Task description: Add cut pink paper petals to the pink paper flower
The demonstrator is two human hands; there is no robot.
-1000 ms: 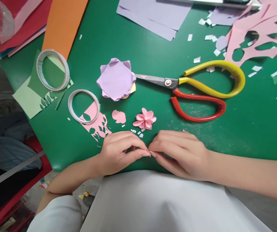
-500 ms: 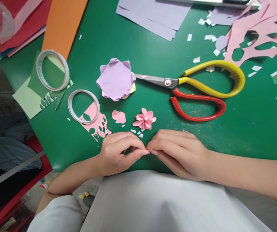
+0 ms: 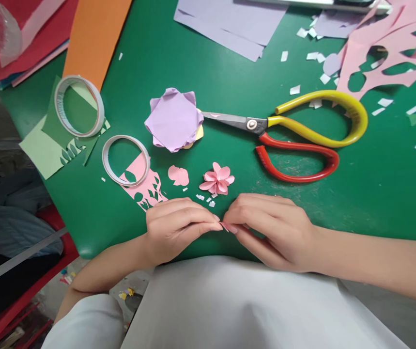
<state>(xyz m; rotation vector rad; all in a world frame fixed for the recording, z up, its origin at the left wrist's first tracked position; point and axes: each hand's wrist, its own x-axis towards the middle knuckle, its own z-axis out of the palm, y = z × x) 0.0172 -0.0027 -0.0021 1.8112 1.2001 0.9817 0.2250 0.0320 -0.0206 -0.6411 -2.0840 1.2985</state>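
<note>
The fingertips of the left hand [image 3: 180, 228] and right hand [image 3: 273, 232] meet at the near edge of the table [image 3: 375, 194], thumbs and forefingers closed in a pinch on a pink piece [image 3: 224, 226] between them. Most of it hides behind the fingers; it looks like thin paper, perhaps folded, though too little shows to be sure.

It should weigh next to nothing, bend readily and keep a crease, but tear or crumple under a hard pull. A light pinch at its edges, one from each side, suits it best. What shows is a narrow, matt, rosy sliver with a pointed end, slanting between the tips.

Just beyond lies a pink flower [image 3: 217, 179] with rounded, layered petals, small white bits [image 3: 212, 204] on its near side. To its left are a pink cutout [image 3: 178, 175], then a scrap [image 3: 144, 186] partly under a tape roll [image 3: 104, 162]. Farther off, a purple flower [image 3: 174, 118] touches or nearly touches the tip of the scissors [image 3: 252, 124], whose yellow and red handles point right.
</note>
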